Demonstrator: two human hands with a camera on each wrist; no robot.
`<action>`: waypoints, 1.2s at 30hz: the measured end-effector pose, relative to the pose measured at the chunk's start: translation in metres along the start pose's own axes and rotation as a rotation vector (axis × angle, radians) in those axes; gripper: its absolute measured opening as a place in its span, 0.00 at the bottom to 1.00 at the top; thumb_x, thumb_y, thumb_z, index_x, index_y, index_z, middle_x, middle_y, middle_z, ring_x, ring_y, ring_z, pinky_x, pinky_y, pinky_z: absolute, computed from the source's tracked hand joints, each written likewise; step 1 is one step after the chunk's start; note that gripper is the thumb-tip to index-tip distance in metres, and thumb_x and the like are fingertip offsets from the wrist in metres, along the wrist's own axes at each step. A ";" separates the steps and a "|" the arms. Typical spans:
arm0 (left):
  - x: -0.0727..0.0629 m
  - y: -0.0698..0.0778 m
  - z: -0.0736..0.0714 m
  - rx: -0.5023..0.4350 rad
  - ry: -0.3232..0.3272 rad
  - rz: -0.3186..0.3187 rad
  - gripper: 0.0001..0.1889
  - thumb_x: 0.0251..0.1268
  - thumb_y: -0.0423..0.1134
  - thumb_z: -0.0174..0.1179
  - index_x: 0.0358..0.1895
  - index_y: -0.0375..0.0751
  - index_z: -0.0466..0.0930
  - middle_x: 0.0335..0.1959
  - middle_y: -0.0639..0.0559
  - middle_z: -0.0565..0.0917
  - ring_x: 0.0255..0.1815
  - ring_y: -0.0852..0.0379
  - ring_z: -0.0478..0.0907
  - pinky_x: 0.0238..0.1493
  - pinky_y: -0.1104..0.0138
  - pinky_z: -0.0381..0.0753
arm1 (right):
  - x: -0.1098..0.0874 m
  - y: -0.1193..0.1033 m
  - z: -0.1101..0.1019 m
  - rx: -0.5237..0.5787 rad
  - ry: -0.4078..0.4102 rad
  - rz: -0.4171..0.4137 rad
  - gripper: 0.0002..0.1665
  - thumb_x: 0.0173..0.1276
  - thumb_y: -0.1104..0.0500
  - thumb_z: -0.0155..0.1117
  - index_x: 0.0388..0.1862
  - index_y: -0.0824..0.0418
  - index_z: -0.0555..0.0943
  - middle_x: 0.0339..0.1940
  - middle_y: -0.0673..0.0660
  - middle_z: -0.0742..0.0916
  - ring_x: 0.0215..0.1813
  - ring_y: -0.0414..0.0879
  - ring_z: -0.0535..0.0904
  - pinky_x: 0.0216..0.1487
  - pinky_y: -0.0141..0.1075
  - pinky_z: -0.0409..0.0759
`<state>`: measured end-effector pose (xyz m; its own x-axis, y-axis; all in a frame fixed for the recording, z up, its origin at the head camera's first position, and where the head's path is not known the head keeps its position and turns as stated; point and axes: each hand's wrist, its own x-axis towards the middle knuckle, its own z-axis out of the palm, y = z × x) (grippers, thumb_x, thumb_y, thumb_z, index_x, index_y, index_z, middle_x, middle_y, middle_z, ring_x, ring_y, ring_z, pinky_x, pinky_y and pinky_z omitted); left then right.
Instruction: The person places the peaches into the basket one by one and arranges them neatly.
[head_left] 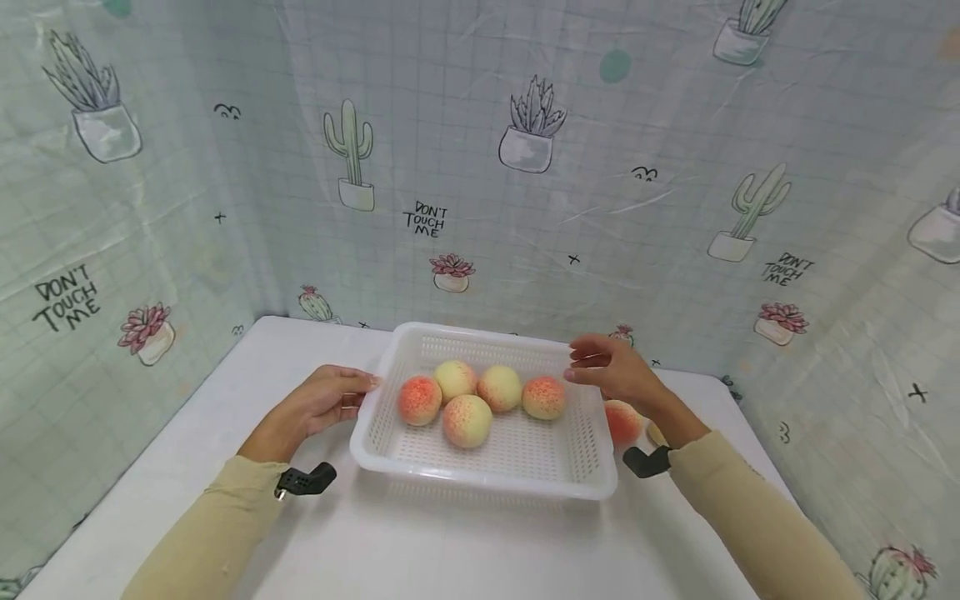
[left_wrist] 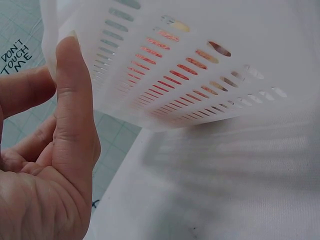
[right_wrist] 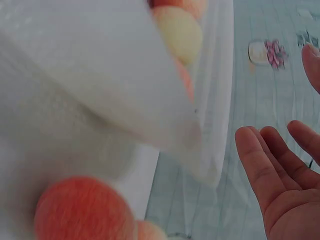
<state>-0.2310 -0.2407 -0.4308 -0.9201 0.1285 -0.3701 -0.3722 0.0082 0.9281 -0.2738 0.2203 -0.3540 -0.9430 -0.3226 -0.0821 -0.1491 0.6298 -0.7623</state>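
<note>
A white plastic basket point(head_left: 483, 481) with slotted walls holds several yellow-and-red peaches point(head_left: 467, 421). My left hand point(head_left: 326, 402) grips its left rim, the thumb point(left_wrist: 72, 100) against the outside wall in the left wrist view. Beneath the basket a shadow falls on the table, and its base looks raised there. On the other side, my right hand point(head_left: 618, 371) is by the far right corner, fingers loosely bent; the right wrist view shows these fingers point(right_wrist: 260, 165) apart from the basket and holding nothing.
Outside the basket, a red peach point(head_left: 622, 423) lies by its right side. A yellowish round thing point(head_left: 655, 433) is partly hidden behind my right wrist. Cactus-print curtains point(head_left: 465, 150) stand close around the white table point(head_left: 420, 550) at the back and sides.
</note>
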 end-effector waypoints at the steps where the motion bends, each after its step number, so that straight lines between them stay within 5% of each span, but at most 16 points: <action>1: 0.000 0.000 0.000 -0.001 -0.002 -0.001 0.26 0.73 0.40 0.66 0.67 0.28 0.75 0.43 0.51 0.87 0.41 0.57 0.82 0.43 0.66 0.89 | -0.002 0.004 -0.004 -0.001 0.010 0.009 0.42 0.68 0.47 0.75 0.74 0.62 0.72 0.68 0.67 0.81 0.69 0.62 0.79 0.63 0.56 0.85; 11: 0.002 0.001 -0.002 0.011 0.010 0.005 0.25 0.74 0.41 0.66 0.67 0.30 0.77 0.45 0.54 0.86 0.43 0.56 0.81 0.45 0.67 0.89 | -0.023 0.049 -0.042 0.029 0.144 0.102 0.44 0.70 0.44 0.72 0.77 0.63 0.68 0.73 0.70 0.76 0.73 0.66 0.74 0.74 0.63 0.73; 23: 0.001 0.001 0.000 0.006 -0.006 -0.010 0.28 0.73 0.41 0.66 0.69 0.29 0.74 0.45 0.52 0.86 0.43 0.56 0.82 0.45 0.65 0.90 | -0.046 0.107 -0.059 -0.040 0.299 0.228 0.48 0.72 0.38 0.69 0.76 0.68 0.67 0.71 0.72 0.76 0.70 0.66 0.74 0.70 0.57 0.77; 36: 0.001 0.000 0.000 -0.005 -0.018 -0.008 0.28 0.73 0.41 0.67 0.68 0.28 0.74 0.44 0.53 0.86 0.43 0.56 0.82 0.46 0.65 0.90 | -0.063 0.153 -0.062 -0.020 0.302 0.347 0.49 0.73 0.39 0.67 0.78 0.68 0.64 0.75 0.73 0.72 0.73 0.67 0.69 0.73 0.62 0.71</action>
<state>-0.2317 -0.2411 -0.4308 -0.9149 0.1460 -0.3764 -0.3799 0.0039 0.9250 -0.2558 0.3807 -0.4263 -0.9821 0.1289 -0.1374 0.1884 0.6783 -0.7102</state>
